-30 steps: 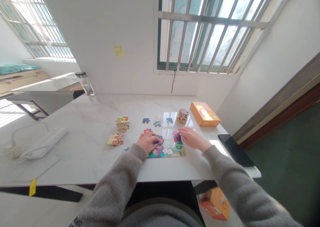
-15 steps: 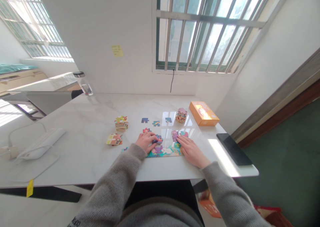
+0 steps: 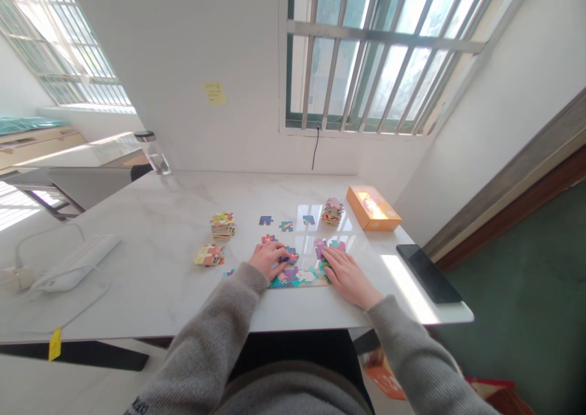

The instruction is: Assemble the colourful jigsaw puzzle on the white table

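A white marble-topped table [image 3: 137, 299] stretched across the room under a barred window [image 3: 366, 55], which stood well beyond the person's fingers. Far to the right of those fingers lay a black tablet [image 3: 428, 273], and ahead of them and to the right sat an orange cardboard box [image 3: 373, 208]. Well to their left were a white corded device [image 3: 75, 262] and, at the far table corner, a clear glass bottle [image 3: 153, 155]. A partly built jigsaw puzzle [image 3: 297, 277] lay flat between and just below the fingertips of both hands. Left of the left fingers were two stacks of puzzle pieces [image 3: 223, 226], and ahead of the right fingers stood a third stack [image 3: 332, 211]. Three loose pieces [image 3: 286, 226] lay in a row just ahead of both hands. The left hand [image 3: 270, 259] had its fingers curled down onto a dark piece [image 3: 288, 256], though I couldn't tell whether they gripped it. The right hand [image 3: 348, 277] lay flat, its fingers open, their tips just beside a pink piece [image 3: 320, 248].
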A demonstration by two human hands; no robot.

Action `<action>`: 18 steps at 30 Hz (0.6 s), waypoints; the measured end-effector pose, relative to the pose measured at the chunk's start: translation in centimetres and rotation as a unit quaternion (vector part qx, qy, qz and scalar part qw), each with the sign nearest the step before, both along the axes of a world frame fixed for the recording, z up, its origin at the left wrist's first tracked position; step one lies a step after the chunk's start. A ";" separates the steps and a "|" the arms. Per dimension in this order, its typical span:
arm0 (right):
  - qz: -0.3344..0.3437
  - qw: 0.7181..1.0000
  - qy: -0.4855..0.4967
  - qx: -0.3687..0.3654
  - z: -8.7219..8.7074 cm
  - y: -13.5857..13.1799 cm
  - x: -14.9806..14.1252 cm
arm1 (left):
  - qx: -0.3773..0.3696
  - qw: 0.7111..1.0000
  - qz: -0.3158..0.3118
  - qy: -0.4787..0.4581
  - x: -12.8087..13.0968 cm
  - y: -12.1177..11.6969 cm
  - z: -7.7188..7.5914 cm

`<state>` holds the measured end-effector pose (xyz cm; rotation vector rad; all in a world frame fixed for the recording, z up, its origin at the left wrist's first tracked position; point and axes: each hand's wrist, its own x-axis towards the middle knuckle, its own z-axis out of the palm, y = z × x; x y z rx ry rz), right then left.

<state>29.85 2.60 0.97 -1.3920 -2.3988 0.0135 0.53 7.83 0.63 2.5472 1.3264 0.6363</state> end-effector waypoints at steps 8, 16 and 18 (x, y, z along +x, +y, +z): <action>-0.026 0.998 0.045 0.031 -0.1 -0.1 -0.1 | -0.015 1.000 0.023 -0.011 -0.1 0.1 0.2; 0.085 0.990 0.104 0.053 1.4 2.3 -4.4 | -0.015 1.000 0.007 -0.011 -0.4 0.2 0.4; 0.105 0.988 0.107 0.038 1.6 3.4 -6.0 | -0.019 1.000 0.000 -0.010 -0.5 0.3 0.3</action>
